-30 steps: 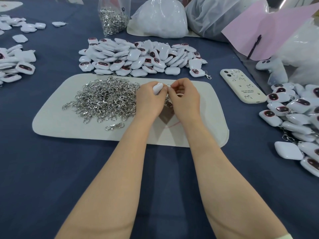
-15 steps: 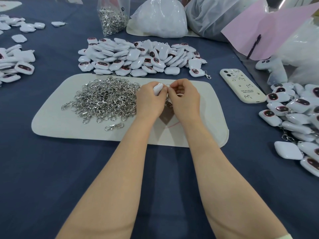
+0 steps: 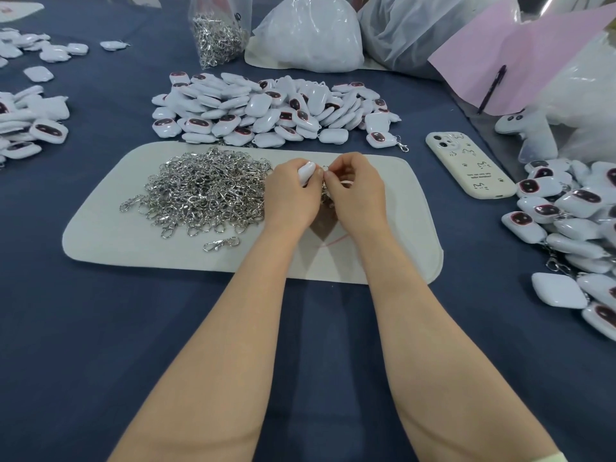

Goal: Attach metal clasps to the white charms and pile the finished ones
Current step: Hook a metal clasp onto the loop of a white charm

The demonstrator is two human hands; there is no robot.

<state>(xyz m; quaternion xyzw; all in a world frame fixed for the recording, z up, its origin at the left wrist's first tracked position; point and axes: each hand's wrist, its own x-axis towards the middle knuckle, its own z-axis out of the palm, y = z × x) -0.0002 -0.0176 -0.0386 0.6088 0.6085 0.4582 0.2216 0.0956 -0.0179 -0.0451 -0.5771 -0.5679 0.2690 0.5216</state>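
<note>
Left hand [image 3: 290,195] is curled round a white charm [image 3: 306,171], so that only the charm's rounded end pokes out above the fingers. Right hand [image 3: 356,191] is bunched tight against it, thumb and forefinger nipping a clasp [image 3: 325,169] at the charm's edge, and the rest of the clasp dangles in the gap between the two palms. Both hands sit over the right half of the mat [image 3: 100,241]. Against half a second back I see next to no change: they stay knuckle to knuckle in the same spot with the same grip. Whether the ring is through the charm yet I cannot tell, as it is too small. The clasp heap [image 3: 206,191] lies on the mat's left half, reaching right up to the left hand, and a loose clasp [image 3: 221,243] just off it toward the mat's near edge has not moved. A charm pile [image 3: 266,108] lies just beyond the mat's far edge. A finished pile [image 3: 573,221] sits off the mat's right end, and a phone [image 3: 470,168] lies near the mat's far right corner.
</note>
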